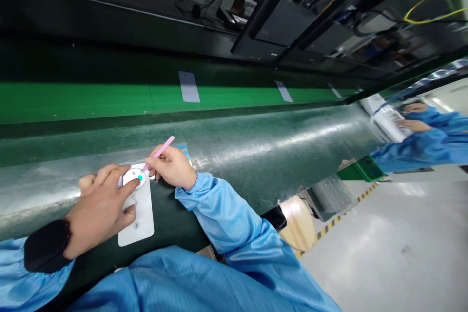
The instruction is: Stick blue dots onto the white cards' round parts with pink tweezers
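Note:
My left hand (100,209), with a black band at the wrist, grips a white oval part (128,177) that has a cyan spot on it. The part lies at the top of a white rectangular card (143,219), and my left palm is over the card. My right hand (171,168) pinches a slim pink stylus-like stick (161,150). Its thin tip reaches the cyan spot. A small blue-patterned sheet (185,151) sticks out just behind my right hand.
Several pale lavender panels (189,86) lie along a green belt (73,102) beyond a shiny grey-green bench surface (256,146). A co-worker's blue-sleeved hands (413,124) work at a white device (387,122). A green bin (361,169) and a tan roll (298,224) stand by the floor.

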{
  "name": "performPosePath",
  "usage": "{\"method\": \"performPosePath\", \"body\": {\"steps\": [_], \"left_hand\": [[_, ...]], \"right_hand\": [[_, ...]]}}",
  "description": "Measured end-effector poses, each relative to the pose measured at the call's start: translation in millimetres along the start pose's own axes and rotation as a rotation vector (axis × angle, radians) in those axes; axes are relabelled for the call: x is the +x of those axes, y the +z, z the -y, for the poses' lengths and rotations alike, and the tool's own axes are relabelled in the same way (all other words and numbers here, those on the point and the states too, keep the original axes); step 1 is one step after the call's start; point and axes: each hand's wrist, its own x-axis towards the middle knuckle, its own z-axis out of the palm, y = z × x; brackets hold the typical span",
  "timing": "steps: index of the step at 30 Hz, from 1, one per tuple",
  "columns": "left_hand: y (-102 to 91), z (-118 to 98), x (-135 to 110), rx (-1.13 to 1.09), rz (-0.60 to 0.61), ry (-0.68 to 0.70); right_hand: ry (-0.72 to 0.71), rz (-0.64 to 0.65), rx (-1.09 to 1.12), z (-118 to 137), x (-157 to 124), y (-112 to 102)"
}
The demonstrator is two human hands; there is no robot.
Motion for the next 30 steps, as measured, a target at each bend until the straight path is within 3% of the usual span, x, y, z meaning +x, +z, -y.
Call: {"method": "performPosePath", "body": {"steps": [6,22,30], "left_hand": [[-2.5,-2.0,1.2,0.001,0.049,-0.026],[1.0,-2.0,0.9,0.025,0.015,-0.013],[-2.8,-3.8,1.3,-0.008,0.062,-0.042]], "right_hand": [[-0.011,-0.007,-0.006,0.7,-0.5,0.4],[0.016,0.006,-0.002,5.2,-1.2,0.3],[0.005,0.004,0.010,5.3,-1.4,0.8]]}}
